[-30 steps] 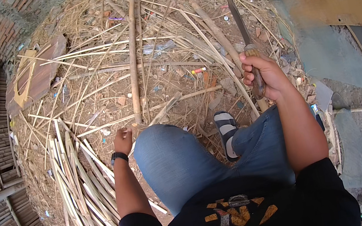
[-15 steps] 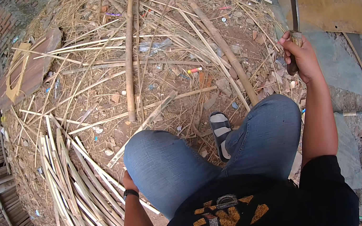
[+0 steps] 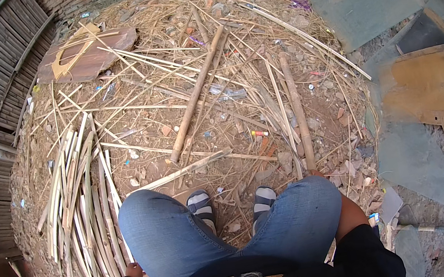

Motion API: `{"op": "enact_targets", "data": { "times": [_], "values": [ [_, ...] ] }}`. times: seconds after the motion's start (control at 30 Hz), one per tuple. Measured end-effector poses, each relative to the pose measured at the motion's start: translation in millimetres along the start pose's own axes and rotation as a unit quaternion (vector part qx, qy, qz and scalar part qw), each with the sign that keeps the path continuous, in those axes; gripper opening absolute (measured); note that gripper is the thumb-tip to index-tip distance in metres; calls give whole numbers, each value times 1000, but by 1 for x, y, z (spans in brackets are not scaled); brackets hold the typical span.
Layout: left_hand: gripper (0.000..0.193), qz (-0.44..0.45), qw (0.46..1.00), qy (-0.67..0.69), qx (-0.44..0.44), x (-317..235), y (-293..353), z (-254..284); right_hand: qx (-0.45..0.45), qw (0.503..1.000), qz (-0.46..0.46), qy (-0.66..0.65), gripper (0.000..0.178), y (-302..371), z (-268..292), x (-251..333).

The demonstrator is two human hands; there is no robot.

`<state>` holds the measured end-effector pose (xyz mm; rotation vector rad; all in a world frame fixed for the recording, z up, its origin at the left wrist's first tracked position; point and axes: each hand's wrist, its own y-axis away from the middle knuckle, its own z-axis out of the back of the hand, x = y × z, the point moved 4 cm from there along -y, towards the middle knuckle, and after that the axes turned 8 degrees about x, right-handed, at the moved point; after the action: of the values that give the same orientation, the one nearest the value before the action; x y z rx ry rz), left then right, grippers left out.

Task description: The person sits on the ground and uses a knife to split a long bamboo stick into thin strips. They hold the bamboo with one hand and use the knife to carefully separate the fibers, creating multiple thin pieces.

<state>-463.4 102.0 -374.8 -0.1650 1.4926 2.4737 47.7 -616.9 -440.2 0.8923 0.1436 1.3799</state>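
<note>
The left grip (image 3: 134, 271) is hanging beside the left knee (image 3: 143, 213), close to the pile of bamboo strips (image 3: 92, 215); I'm unable to tell whether it's pinching one. The right grip (image 3: 313, 173) is mostly hiding behind the right knee (image 3: 317, 199), near the end of a bamboo pole (image 3: 298, 113), its state unreadable too. Because the strips are overlapping, pulling one could be dragging others along and scraping bare skin.

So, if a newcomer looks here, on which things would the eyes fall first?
Probably on the heap of pale bamboo strips at lower left, beside the person's left knee. Then perhaps the long round pole lying slantwise near the middle. A brown board with a yellowish cut-out piece on it stands out, at upper left.
</note>
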Motion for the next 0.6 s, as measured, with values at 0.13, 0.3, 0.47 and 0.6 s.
{"op": "enact_targets", "data": {
  "times": [0.13,0.3,0.47,0.6],
  "values": [
    [37,-188,978,89,-21,44,-39,14,28,998,56,-19,67,-25,-10,-44],
    [36,-96,995,24,-28,18,4,15,-34,980,-30,-193,51,42,43,27],
    [36,-56,998,7,-25,-28,28,10,-156,978,-78,-113,45,41,48,-4],
    [36,-39,999,10,-30,-44,42,8,-144,982,-63,-102,43,37,26,6]
  ]
}}
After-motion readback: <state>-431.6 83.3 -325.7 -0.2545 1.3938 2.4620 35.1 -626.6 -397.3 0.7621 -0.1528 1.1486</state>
